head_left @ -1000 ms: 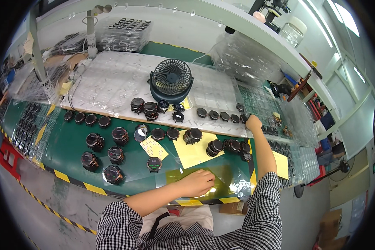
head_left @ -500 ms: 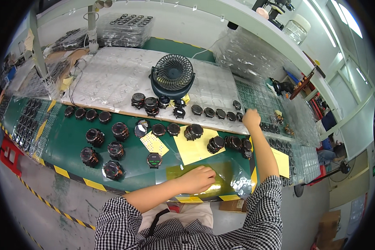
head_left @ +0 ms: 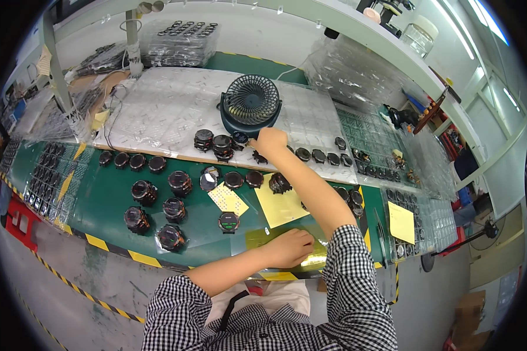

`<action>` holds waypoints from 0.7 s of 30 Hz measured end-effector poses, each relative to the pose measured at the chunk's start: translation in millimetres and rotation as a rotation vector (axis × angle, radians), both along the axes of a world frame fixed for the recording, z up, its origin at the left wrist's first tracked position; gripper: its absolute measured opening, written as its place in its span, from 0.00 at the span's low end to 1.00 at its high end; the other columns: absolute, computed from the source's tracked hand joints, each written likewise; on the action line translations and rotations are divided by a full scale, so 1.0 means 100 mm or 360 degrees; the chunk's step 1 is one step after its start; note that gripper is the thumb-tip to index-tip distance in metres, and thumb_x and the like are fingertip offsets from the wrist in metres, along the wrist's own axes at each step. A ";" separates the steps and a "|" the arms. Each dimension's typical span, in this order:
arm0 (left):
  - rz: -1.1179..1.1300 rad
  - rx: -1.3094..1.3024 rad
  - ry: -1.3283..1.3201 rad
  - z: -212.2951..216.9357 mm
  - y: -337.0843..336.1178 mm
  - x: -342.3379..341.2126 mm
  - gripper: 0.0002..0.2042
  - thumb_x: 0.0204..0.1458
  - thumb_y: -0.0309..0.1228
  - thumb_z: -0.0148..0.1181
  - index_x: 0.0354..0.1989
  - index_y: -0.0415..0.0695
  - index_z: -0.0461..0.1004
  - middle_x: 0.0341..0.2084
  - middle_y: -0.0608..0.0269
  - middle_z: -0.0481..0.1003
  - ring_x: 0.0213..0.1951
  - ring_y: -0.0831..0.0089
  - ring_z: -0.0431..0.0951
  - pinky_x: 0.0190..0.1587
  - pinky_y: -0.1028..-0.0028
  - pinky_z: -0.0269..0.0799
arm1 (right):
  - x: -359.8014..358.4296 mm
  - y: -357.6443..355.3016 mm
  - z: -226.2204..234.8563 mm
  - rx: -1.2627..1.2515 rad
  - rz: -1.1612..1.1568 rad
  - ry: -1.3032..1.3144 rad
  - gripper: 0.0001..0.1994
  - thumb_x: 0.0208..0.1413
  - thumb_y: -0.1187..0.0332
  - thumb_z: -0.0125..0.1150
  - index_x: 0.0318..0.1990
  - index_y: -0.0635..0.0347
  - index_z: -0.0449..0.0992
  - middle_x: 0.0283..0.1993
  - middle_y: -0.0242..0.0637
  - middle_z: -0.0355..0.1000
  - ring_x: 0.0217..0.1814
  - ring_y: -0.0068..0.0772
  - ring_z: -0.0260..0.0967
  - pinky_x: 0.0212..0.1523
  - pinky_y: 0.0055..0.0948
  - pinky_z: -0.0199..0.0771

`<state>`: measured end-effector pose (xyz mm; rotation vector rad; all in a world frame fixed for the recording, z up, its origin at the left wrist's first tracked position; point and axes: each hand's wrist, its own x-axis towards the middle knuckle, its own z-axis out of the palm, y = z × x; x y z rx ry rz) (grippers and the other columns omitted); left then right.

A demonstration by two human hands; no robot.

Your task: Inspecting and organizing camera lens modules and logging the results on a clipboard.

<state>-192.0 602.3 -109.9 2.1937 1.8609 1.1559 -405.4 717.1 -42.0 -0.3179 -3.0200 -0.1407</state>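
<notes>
Right hand (head_left: 271,142) extended, I'm having my knuckles up just in front of the fan (head_left: 252,99), a little to its right; my fingers are hiding their own tips, so I can't tell whether they are gripping anything. My left hand (head_left: 294,248) is curling well in front of the fan, and whether it is pinching something I can't tell either. Beneath all this, the green worktop (head_left: 114,187) is spreading to both sides of the fan. White sheeting (head_left: 170,105) is lying under the fan, probably as padding. Well in front of the fan, amber film (head_left: 260,236) is lying beneath my left hand, and closer to the fan is lying a yellow paper (head_left: 278,213). Stacked watches (head_left: 142,193) are standing front-left of the fan, likely piled to save room. Single watches (head_left: 318,156) are lining up to the fan's right, seemingly spaced for easy picking. One dark watch (head_left: 240,137) is sitting at the fan's foot, just left of my right hand; another watch (head_left: 259,158) is lying slightly farther forward, partly behind my wrist.
</notes>
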 end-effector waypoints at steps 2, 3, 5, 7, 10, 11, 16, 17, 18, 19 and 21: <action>-0.0019 0.0009 -0.0013 0.00 0.01 0.01 0.08 0.50 0.30 0.57 0.36 0.42 0.74 0.40 0.58 0.70 0.48 0.61 0.70 0.52 0.63 0.65 | -0.11 0.01 0.00 -0.0023 -0.0062 -0.0040 0.24 0.44 0.45 0.66 0.32 0.62 0.81 0.34 0.43 0.79 0.39 0.42 0.79 0.38 0.38 0.78; -0.0014 -0.0002 -0.0002 -0.01 0.01 0.01 0.08 0.50 0.30 0.57 0.36 0.42 0.74 0.40 0.58 0.70 0.48 0.60 0.70 0.52 0.63 0.65 | -0.13 0.00 0.02 -0.0055 -0.0119 -0.0083 0.24 0.42 0.46 0.67 0.31 0.61 0.82 0.34 0.43 0.79 0.40 0.43 0.79 0.38 0.39 0.78; 0.0001 -0.0013 0.0000 -0.05 -0.02 0.01 0.08 0.51 0.30 0.57 0.36 0.42 0.74 0.40 0.58 0.70 0.48 0.60 0.70 0.52 0.63 0.65 | -0.12 -0.08 0.12 -0.0146 -0.0128 -0.0162 0.22 0.42 0.49 0.67 0.35 0.61 0.81 0.38 0.45 0.79 0.43 0.42 0.79 0.41 0.37 0.78; 0.0007 -0.0016 0.0029 -0.07 -0.03 -0.01 0.08 0.51 0.31 0.57 0.37 0.42 0.74 0.40 0.58 0.70 0.48 0.60 0.70 0.52 0.63 0.65 | -0.05 -0.16 0.25 -0.0234 -0.0141 -0.0231 0.21 0.42 0.53 0.67 0.38 0.62 0.81 0.42 0.46 0.79 0.46 0.41 0.78 0.43 0.35 0.78; 0.0001 -0.0003 0.0016 -0.06 -0.04 -0.01 0.09 0.50 0.31 0.57 0.38 0.42 0.75 0.40 0.58 0.70 0.48 0.60 0.70 0.52 0.62 0.65 | 0.12 -0.04 0.31 -0.0476 -0.0004 0.0042 0.25 0.39 0.53 0.69 0.44 0.60 0.78 0.43 0.49 0.77 0.48 0.47 0.75 0.47 0.39 0.75; -0.0008 0.0006 0.0016 -0.06 -0.03 0.00 0.09 0.50 0.31 0.57 0.38 0.42 0.75 0.40 0.58 0.70 0.48 0.60 0.70 0.52 0.62 0.65 | 0.20 0.02 0.30 -0.0467 -0.0012 0.0044 0.25 0.39 0.53 0.69 0.44 0.60 0.78 0.43 0.49 0.77 0.48 0.47 0.75 0.47 0.39 0.75; -0.0001 -0.0033 0.0038 0.02 0.00 0.02 0.10 0.50 0.32 0.58 0.38 0.41 0.76 0.41 0.58 0.71 0.49 0.60 0.70 0.52 0.63 0.65 | 0.58 0.13 0.20 -0.0355 0.0624 -0.0182 0.22 0.41 0.60 0.68 0.45 0.56 0.75 0.42 0.49 0.74 0.48 0.49 0.72 0.48 0.44 0.72; 0.0018 -0.0012 0.0055 0.02 -0.01 0.01 0.10 0.50 0.31 0.58 0.39 0.41 0.76 0.40 0.58 0.71 0.48 0.60 0.70 0.52 0.64 0.65 | 0.58 0.07 0.20 -0.0279 0.0652 -0.0159 0.22 0.41 0.61 0.68 0.46 0.57 0.74 0.41 0.48 0.74 0.47 0.50 0.72 0.47 0.45 0.72; 0.0022 0.0036 -0.0006 0.03 -0.01 0.01 0.09 0.49 0.31 0.58 0.37 0.42 0.76 0.40 0.58 0.71 0.47 0.60 0.70 0.51 0.63 0.65 | 0.53 0.08 0.16 -0.0225 0.0677 -0.0148 0.23 0.40 0.62 0.67 0.46 0.59 0.73 0.42 0.49 0.73 0.47 0.51 0.72 0.46 0.45 0.73; 0.0045 0.0070 -0.0071 0.03 -0.06 0.00 0.08 0.49 0.30 0.58 0.36 0.42 0.76 0.39 0.58 0.71 0.46 0.60 0.70 0.51 0.63 0.65 | 0.50 -0.01 0.19 -0.0260 0.0666 -0.0190 0.23 0.40 0.64 0.67 0.47 0.61 0.73 0.45 0.52 0.73 0.48 0.52 0.73 0.48 0.45 0.75; 0.0028 0.0056 -0.0036 0.06 -0.06 -0.02 0.09 0.50 0.30 0.58 0.38 0.42 0.76 0.40 0.58 0.71 0.48 0.60 0.71 0.52 0.63 0.65 | 0.43 0.01 0.17 -0.0234 0.0703 -0.0220 0.24 0.41 0.64 0.67 0.49 0.61 0.73 0.47 0.52 0.73 0.50 0.52 0.72 0.49 0.44 0.74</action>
